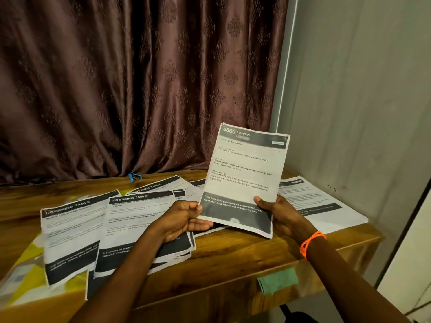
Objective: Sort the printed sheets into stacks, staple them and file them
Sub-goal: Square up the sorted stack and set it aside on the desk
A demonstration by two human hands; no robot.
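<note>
- The left hand (pixel 186 217) pinches the lower left corner of a kitchen sheet (pixel 245 178), thumb on the face and fingers behind.
- The right hand (pixel 277 213) grips the lower right edge the same way, so the sheet stands nearly upright above the bench (pixel 233 252).
- It looks like thin printer paper: light, limp and easy to crease, so a two-edge hold low down should keep it flat.
- The edges are slightly curled and rough, which may snag when squaring a stack.
- Left of the hands, dressing-table sheets (pixel 140 224) lie fanned and overlapping, some hanging past the near edge.
- To the right lies another pile (pixel 312 201), flat on the bench.
- A small blue object (pixel 134 177), too small to identify, sits at the back by the curtain (pixel 140 78).
</note>
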